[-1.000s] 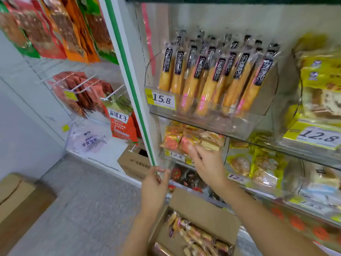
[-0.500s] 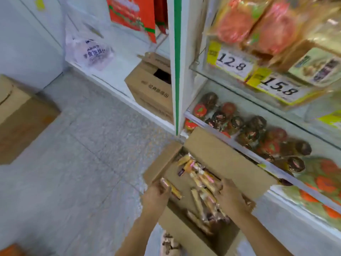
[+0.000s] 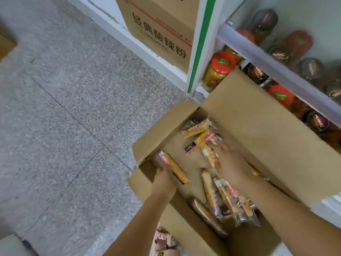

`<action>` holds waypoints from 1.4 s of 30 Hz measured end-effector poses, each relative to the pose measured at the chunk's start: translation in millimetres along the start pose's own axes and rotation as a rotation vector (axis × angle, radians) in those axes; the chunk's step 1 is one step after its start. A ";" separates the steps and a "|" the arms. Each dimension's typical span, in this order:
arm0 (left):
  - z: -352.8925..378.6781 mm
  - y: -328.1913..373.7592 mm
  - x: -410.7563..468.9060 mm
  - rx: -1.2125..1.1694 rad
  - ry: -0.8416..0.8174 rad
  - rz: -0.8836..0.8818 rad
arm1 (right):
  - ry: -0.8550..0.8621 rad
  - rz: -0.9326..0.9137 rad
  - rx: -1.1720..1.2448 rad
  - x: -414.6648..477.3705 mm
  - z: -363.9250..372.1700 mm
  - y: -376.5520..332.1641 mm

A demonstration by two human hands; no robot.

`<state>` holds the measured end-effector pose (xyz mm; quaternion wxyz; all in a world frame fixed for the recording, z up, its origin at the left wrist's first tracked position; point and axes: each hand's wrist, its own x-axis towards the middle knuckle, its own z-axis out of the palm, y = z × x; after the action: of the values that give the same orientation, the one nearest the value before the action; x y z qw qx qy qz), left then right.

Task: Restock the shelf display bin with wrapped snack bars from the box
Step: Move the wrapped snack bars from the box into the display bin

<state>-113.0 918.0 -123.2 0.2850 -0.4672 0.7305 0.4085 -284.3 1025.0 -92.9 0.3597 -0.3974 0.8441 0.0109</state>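
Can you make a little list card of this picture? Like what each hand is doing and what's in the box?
Place: shop aisle with grey speckled floor
Box: open brown cardboard box, flaps up, beside the bottom shelf
In box: loose pile of yellow snack bars in clear wrappers
Left hand: grips one wrapped yellow bar at the box's left side
Right hand: fingers stretched onto the pile, blurred
Bottom shelf: glass jars with red lids
Display bin: not in view

Left hand (image 3: 163, 179) apparently grips a bar (image 3: 174, 168) in box (image 3: 258, 137).
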 end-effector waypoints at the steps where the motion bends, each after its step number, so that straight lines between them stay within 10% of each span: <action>1: 6.4 -6.1 12.6 0.074 -0.002 0.020 | 0.001 -0.072 -0.023 15.4 10.5 1.6; 13: 49.7 -42.2 124.0 0.787 0.082 0.269 | 0.205 -0.167 -0.420 106.8 96.4 19.7; 21: 70.9 -53.1 135.5 0.955 -0.094 0.244 | 0.014 0.049 -0.510 91.0 95.8 27.2; 32: 28.7 0.7 28.6 0.538 0.067 0.410 | -0.013 0.299 -0.141 -13.2 22.9 36.7; 42: -45.5 84.7 -155.4 -0.613 -0.070 0.046 | 0.142 0.238 0.509 -166.9 -114.2 3.5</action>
<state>-129.8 968.1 51.8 0.1467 -0.5005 0.5733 0.6320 -284.0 1103.3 93.6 0.3842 -0.1923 0.8834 -0.1872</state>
